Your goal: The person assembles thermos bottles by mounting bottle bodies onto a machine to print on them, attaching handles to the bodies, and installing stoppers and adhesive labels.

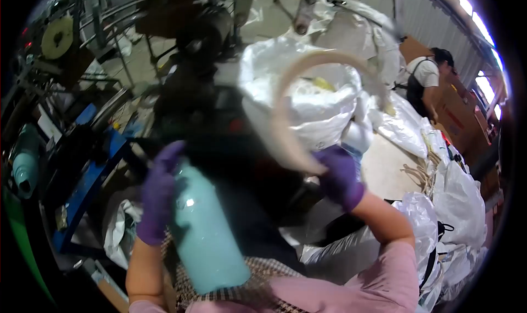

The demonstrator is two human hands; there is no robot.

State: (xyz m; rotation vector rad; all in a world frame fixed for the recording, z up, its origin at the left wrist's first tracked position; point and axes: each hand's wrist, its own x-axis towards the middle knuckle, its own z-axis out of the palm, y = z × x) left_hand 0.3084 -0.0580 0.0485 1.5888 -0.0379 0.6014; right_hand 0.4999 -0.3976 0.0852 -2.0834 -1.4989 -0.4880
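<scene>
Your left hand [159,195], purple-gloved, lies against the upper left side of a tilted teal bottle [206,230]; grip unclear. Your right hand [340,175] grasps a motion-blurred beige curved band [280,115]. Far: open white sack [255,96]. Far right: a person [425,85].

purple left glove [156,197] | purple right glove [340,177] | pale turquoise bottle [207,230] | beige curved band [281,118] | white sack [326,127] | pink sleeve [392,269] | brown-and-cream checked cloth [266,269]

Glossy teal bottle [208,230], tilted; pale beige strip [280,112], curved, blurred
</scene>
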